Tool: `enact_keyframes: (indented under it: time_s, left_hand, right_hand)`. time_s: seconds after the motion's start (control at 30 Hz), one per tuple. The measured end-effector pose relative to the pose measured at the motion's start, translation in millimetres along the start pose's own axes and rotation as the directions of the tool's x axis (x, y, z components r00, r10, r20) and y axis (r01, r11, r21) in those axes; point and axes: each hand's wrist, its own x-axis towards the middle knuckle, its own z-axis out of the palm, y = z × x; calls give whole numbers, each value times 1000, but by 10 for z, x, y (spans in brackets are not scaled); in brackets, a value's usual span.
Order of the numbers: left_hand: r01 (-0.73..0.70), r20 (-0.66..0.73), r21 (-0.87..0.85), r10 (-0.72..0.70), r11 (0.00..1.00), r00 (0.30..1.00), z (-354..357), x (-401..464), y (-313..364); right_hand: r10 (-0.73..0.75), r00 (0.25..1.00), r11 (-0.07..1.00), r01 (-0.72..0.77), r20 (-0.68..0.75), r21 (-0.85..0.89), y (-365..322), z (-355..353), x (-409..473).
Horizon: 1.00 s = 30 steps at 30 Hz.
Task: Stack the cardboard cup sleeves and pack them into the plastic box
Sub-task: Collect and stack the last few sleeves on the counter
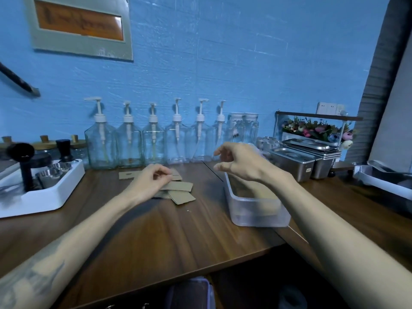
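While some cardboard sleeves (265,194) already lie in the plastic box (256,210) at lower right, my open, empty right hand (238,162) hovers above; my left hand (151,178) pinches loose sleeves (178,190) at center.

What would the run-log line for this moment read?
left hand: on loose brown cardboard sleeves | right hand: open, empty, above clear plastic box | box: some sleeves inside

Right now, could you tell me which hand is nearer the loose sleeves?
Left. The left hand rests on the loose sleeves; the right hand hovers open above the box.
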Motion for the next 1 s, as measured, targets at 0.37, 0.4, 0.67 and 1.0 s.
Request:
enact_keyframes:
  time_s: [0.37,0.4,0.67,1.0]
  left_hand:
    - [47,15,329,-55,943,998,-386,-138,-637]
    - [47,29,357,-62,933,998,-363,-119,-666]
    - [0,78,459,-40,888,996,-264,-92,-851]
    - [6,57,405,-32,914,998,-294,-145,-927]
  right_hand:
    - [-37,982,998,46,187,-44,-384,1170,488]
    - [-17,980,998,29,196,-59,-347,1267,504]
    - [17,978,991,12,209,-135,-131,1693,657]
    - [4,983,996,13,185,-91,-14,1803,755]
